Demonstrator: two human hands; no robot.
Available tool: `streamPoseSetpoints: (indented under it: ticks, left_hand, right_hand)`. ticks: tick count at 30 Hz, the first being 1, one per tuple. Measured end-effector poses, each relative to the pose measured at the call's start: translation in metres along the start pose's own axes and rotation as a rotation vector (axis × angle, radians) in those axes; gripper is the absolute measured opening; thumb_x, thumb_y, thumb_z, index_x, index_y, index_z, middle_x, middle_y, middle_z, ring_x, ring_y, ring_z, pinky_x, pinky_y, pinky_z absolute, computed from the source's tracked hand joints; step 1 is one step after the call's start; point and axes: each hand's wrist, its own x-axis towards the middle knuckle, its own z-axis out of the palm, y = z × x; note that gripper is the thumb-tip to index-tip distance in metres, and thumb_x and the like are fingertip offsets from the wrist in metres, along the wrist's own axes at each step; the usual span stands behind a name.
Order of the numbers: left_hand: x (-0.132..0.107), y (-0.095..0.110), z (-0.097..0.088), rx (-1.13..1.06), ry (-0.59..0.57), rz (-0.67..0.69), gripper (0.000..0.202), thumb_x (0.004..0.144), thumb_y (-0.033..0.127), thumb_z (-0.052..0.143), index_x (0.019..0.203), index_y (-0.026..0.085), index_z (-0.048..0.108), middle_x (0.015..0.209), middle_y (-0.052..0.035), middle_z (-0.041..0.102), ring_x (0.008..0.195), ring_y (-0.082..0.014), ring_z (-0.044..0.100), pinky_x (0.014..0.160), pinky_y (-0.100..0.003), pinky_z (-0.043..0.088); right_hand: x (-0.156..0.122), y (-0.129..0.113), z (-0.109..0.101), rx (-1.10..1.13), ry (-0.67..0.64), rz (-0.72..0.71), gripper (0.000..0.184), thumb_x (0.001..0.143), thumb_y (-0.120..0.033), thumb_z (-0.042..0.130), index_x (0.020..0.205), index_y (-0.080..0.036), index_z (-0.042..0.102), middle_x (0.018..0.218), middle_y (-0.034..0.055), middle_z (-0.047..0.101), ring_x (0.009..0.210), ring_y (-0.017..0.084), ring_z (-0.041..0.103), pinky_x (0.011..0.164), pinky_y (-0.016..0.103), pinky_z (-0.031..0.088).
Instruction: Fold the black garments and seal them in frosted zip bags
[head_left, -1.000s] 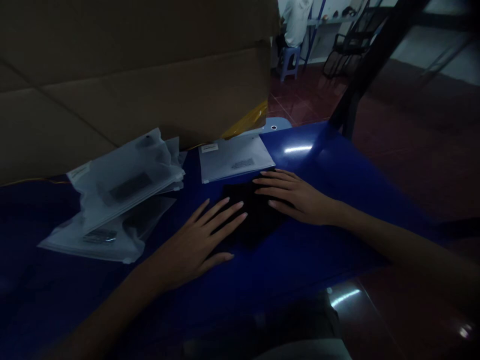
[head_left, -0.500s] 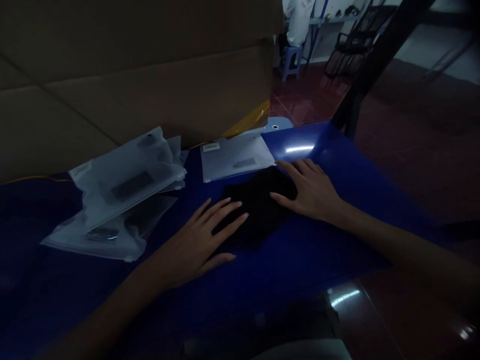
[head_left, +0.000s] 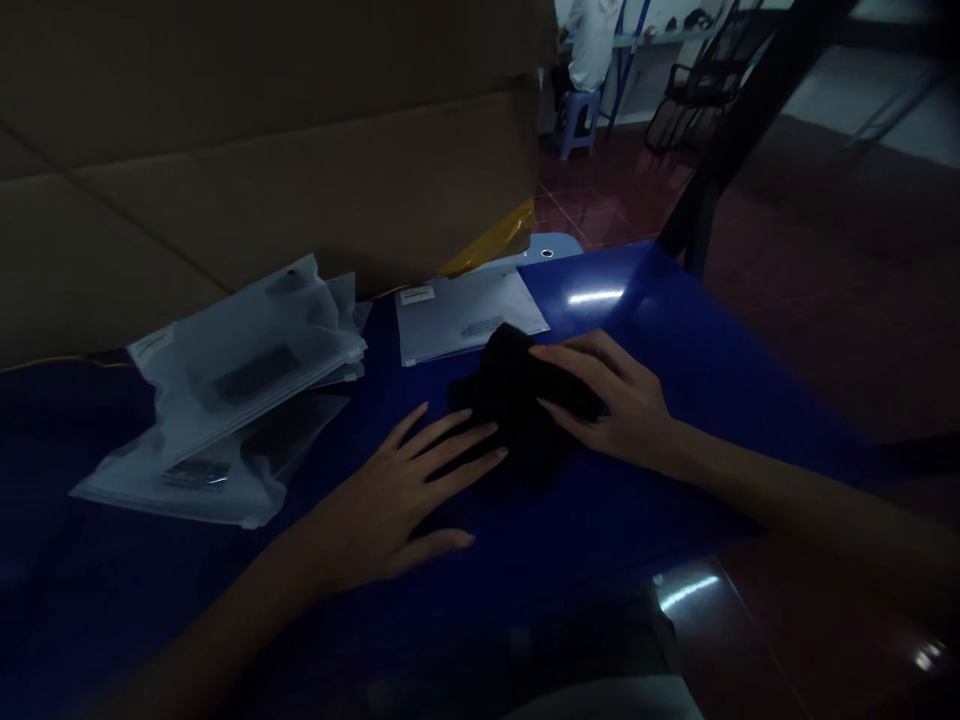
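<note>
A black cloth [head_left: 514,400] lies bunched on the blue table [head_left: 637,520], its top edge over the lower edge of a flat frosted zip bag [head_left: 469,320]. My right hand [head_left: 607,395] grips the cloth's right side, fingers curled around it. My left hand [head_left: 405,490] rests flat on the table, fingers spread, with the fingertips against the cloth's left side. Further left, a pile of frosted zip bags [head_left: 247,350] holds dark items.
A large cardboard box [head_left: 262,170] stands along the table's back edge, with yellow tape [head_left: 491,240] beneath its corner. Beyond it, a seated person [head_left: 592,30] sits on a blue stool [head_left: 577,120]. A dark post [head_left: 720,190] rises past the table's far corner, above a red tiled floor [head_left: 825,300].
My right hand has closed on the cloth and pulled it into a taller bunch, which now overlaps the flat bag. My left hand has barely moved.
</note>
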Motion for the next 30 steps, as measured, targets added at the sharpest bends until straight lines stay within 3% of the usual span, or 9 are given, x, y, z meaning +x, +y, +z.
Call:
streamPoseSetpoints:
  ticks: [4,8,12,14,17,20,22,25,30]
  left_hand:
    - [0.0,0.0,0.002,0.018,0.038,0.009,0.076,0.105,0.057,0.053,0.168,0.029,0.021,0.169,-0.0093,0.036,0.156,-0.0349,0.033,0.129,-0.064,0.018]
    - [-0.002,-0.001,0.003,0.008,0.062,0.031,0.068,0.104,0.054,0.056,0.163,0.027,0.036,0.159,-0.0102,0.052,0.151,-0.0324,0.043,0.131,-0.062,0.017]
    - [-0.001,-0.001,0.004,0.021,0.052,0.036,0.065,0.105,0.053,0.055,0.162,0.027,0.036,0.16,-0.0111,0.05,0.151,-0.0322,0.043,0.13,-0.064,0.019]
    - [0.0,0.001,0.006,0.017,0.083,0.016,0.063,0.106,0.05,0.053,0.162,0.028,0.036,0.165,-0.0119,0.042,0.153,-0.0342,0.038,0.128,-0.065,0.025]
    - [0.001,0.002,0.01,-0.024,0.198,-0.088,0.055,0.106,0.043,0.054,0.158,0.027,0.042,0.167,-0.013,0.035,0.157,-0.0376,0.028,0.124,-0.062,0.037]
    - [0.001,-0.003,0.013,-0.047,0.306,-0.23,0.048,0.106,0.041,0.054,0.15,0.024,0.048,0.166,-0.0141,0.032,0.158,-0.0386,0.025,0.122,-0.062,0.04]
    - [0.001,-0.01,0.014,-0.031,0.327,-0.339,0.05,0.107,0.043,0.051,0.152,0.023,0.044,0.17,-0.0146,0.024,0.159,-0.0399,0.021,0.123,-0.066,0.036]
    - [0.0,-0.021,0.016,-0.021,0.272,-0.463,0.062,0.109,0.048,0.045,0.164,0.026,0.026,0.176,-0.0134,0.009,0.162,-0.0403,0.011,0.123,-0.068,0.032]
    - [0.001,-0.031,0.019,-0.037,0.187,-0.498,0.073,0.109,0.052,0.04,0.169,0.029,0.006,0.178,-0.0099,0.004,0.163,-0.0376,0.005,0.126,-0.066,0.027]
  right_hand:
    - [-0.001,-0.008,0.001,0.162,-0.1,-0.275,0.039,0.096,-0.015,0.062,0.134,-0.009,0.06,0.12,0.016,0.065,0.111,0.021,0.066,0.088,0.033,0.061]
    - [-0.006,-0.014,0.006,0.169,-0.304,-0.406,0.044,0.1,-0.042,0.063,0.129,-0.009,0.061,0.131,0.0208,0.064,0.12,0.027,0.063,0.098,0.045,0.057]
    - [-0.008,-0.018,0.007,-0.022,-0.324,-0.408,0.056,0.101,-0.062,0.056,0.127,-0.013,0.063,0.13,0.0182,0.066,0.114,0.027,0.065,0.1,0.048,0.055]
    - [-0.006,-0.017,0.005,-0.113,-0.31,-0.402,0.045,0.102,-0.053,0.057,0.121,-0.013,0.065,0.125,0.0168,0.069,0.11,0.026,0.067,0.1,0.047,0.056]
    - [-0.002,-0.014,0.001,-0.213,-0.318,-0.37,0.024,0.101,-0.024,0.059,0.118,-0.009,0.066,0.118,0.0177,0.072,0.11,0.026,0.069,0.106,0.044,0.055]
    - [0.0,-0.01,-0.003,-0.247,-0.385,-0.285,0.028,0.098,-0.007,0.052,0.123,-0.008,0.065,0.121,0.0193,0.071,0.119,0.028,0.068,0.116,0.05,0.048]
    - [-0.001,-0.007,-0.004,-0.267,-0.434,-0.202,0.034,0.097,-0.002,0.047,0.126,-0.009,0.063,0.13,0.0217,0.068,0.127,0.03,0.065,0.12,0.056,0.044]
    - [-0.003,-0.005,-0.004,-0.325,-0.466,-0.071,0.035,0.096,0.0,0.046,0.125,-0.01,0.063,0.147,0.0267,0.058,0.137,0.034,0.059,0.119,0.059,0.043]
    - [-0.002,0.002,-0.005,-0.309,-0.483,-0.082,0.033,0.095,0.0,0.046,0.121,-0.01,0.064,0.14,0.0221,0.066,0.134,0.034,0.061,0.115,0.057,0.047]
